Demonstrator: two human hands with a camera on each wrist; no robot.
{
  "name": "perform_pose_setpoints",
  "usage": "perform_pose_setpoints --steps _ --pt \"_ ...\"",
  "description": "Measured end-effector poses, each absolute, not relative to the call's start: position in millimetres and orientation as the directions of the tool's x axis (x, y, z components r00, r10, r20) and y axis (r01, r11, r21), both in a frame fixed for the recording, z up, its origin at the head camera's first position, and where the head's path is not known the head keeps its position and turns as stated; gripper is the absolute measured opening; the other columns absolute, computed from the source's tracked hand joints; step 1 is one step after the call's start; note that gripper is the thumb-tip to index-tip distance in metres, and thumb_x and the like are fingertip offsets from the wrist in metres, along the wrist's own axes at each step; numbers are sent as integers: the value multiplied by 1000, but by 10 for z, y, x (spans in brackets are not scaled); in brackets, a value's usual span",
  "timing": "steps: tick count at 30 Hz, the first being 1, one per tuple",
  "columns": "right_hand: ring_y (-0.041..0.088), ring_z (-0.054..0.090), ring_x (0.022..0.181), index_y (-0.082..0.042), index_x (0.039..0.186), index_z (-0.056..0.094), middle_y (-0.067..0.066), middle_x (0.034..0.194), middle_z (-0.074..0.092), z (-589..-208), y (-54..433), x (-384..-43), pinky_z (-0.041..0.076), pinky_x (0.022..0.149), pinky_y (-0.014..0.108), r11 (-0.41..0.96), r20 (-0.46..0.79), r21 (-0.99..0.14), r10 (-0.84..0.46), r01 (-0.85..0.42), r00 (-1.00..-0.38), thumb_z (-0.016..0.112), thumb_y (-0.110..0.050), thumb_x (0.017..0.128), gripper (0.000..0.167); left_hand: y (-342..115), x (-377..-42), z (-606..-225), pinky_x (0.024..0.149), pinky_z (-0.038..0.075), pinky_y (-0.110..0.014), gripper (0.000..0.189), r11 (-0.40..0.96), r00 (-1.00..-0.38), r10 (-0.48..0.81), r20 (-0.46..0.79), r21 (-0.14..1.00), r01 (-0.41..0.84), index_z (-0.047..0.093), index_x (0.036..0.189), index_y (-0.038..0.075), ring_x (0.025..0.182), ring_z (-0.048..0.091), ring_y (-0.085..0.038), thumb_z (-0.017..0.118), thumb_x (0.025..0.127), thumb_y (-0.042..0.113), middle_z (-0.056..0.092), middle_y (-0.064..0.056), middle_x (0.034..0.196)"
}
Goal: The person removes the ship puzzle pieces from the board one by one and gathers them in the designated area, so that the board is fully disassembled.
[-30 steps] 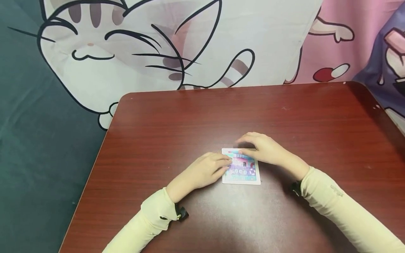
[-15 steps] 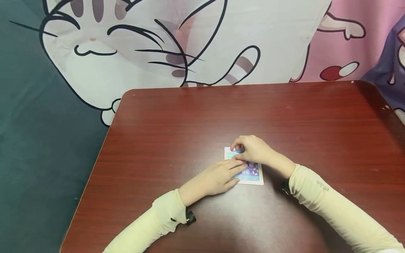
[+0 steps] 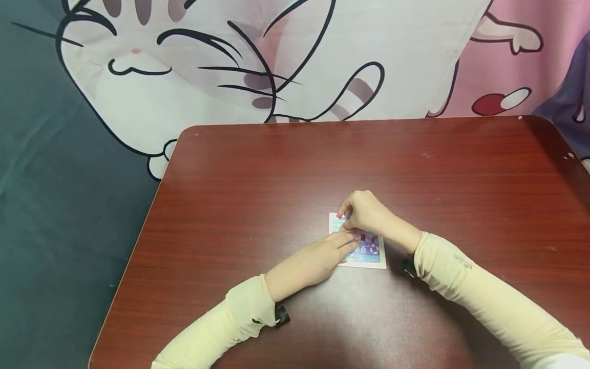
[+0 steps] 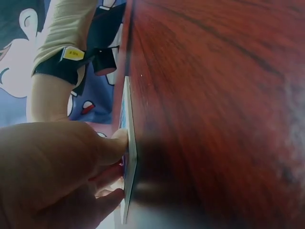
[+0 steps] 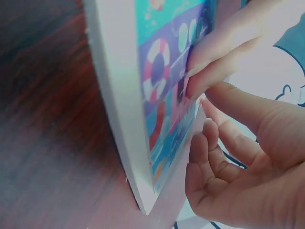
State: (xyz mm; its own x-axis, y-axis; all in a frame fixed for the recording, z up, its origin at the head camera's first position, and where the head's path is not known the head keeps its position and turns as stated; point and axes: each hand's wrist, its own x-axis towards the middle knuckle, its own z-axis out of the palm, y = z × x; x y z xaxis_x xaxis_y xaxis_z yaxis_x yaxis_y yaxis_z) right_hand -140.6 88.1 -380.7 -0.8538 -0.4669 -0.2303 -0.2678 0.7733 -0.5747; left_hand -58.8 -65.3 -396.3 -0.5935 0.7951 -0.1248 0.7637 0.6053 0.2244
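Note:
A square picture board with a white border lies flat on the table. Its bright picture includes a pink-and-white lifebuoy. My left hand rests over the board's left part, fingers extended across the picture and covering much of it. Over the far-left part, my right hand has its fingers bent, with thumb and index fingertips close together at the picture's surface. Close up, the right hand shows its other fingers curled toward the palm. Whether anything small sits between thumb and index cannot be made out.
The reddish-brown wooden table extends around the board on all sides. Behind it hangs a cloth printed with a cartoon cat. A green surface lies past the left edge. A dark strap circles the right wrist.
My right hand has come down onto the board's far-left part, its fingers bending closer together. My left hand has slid right, farther over the picture. The head view has shifted slightly.

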Motion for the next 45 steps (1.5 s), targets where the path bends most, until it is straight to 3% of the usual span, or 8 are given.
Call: perform_pose_setpoints --steps 4,10,17,22,27,32,39,45 --pt "18 59 76 -8 78 71 4 79 67 -3797 872 -1415 51 75 35 768 -237 -564 -503 -304 -831 83 -11 65 18 -640 -591 -3967 111 23 -27 45 610 -601 792 -108 191 769 45 137 6 135 32 -20 52 94 17 40 -5 143" --pt "19 57 77 -8 79 67 6 81 65 -3776 852 -1419 48 77 38 772 -258 -543 -529 -332 -808 79 -11 67 18 -593 -583 -3961 107 31 -25 35 590 -589 807 -22 46 806 52 127 7 131 37 -21 51 93 10 46 -6 135" --pt "21 58 80 -7 80 66 5 81 65 -3765 854 -1424 48 79 39 780 -283 -534 -528 -326 -800 77 -10 68 17 -565 -586 -3971 99 40 -25 33 616 -614 788 -48 62 785 53 123 10 128 38 -18 54 90 10 47 -4 131" --pt "21 57 80 -7 80 68 5 83 65 -3758 846 -1442 48 76 39 793 -300 -494 -540 -356 -787 76 -12 68 15 -543 -553 -3981 93 44 -23 31 616 -616 788 -11 14 787 56 118 10 121 43 -17 55 87 7 52 -3 125" --pt "20 57 80 -6 81 68 5 84 65 -3738 833 -1449 48 76 39 791 -308 -487 -552 -370 -774 76 -13 68 16 -542 -525 -3972 95 41 -21 33 615 -616 788 -13 -33 788 55 118 9 121 43 -17 57 85 8 51 -4 126" --pt "17 53 69 -11 74 67 0 75 63 -3699 806 -1436 44 67 34 799 -337 -477 -551 -366 -763 75 -13 70 9 -566 -535 -3952 97 40 -21 38 605 -606 794 -44 -38 796 53 122 9 121 43 -17 57 85 8 49 -3 128" --pt "21 61 84 -8 84 67 5 85 68 -3683 793 -1421 49 80 40 795 -317 -501 -537 -342 -782 78 -10 68 19 -577 -537 -3944 102 35 -22 38 602 -603 797 -40 -21 798 52 125 8 126 41 -18 52 87 6 47 -5 133" --pt "21 63 83 -6 85 71 6 86 70 -3715 804 -1391 51 79 39 796 -281 -505 -516 -333 -809 79 -10 69 19 -573 -527 -3957 103 35 -23 41 609 -609 792 -32 -16 793 51 127 8 127 40 -18 52 87 5 46 -5 133"
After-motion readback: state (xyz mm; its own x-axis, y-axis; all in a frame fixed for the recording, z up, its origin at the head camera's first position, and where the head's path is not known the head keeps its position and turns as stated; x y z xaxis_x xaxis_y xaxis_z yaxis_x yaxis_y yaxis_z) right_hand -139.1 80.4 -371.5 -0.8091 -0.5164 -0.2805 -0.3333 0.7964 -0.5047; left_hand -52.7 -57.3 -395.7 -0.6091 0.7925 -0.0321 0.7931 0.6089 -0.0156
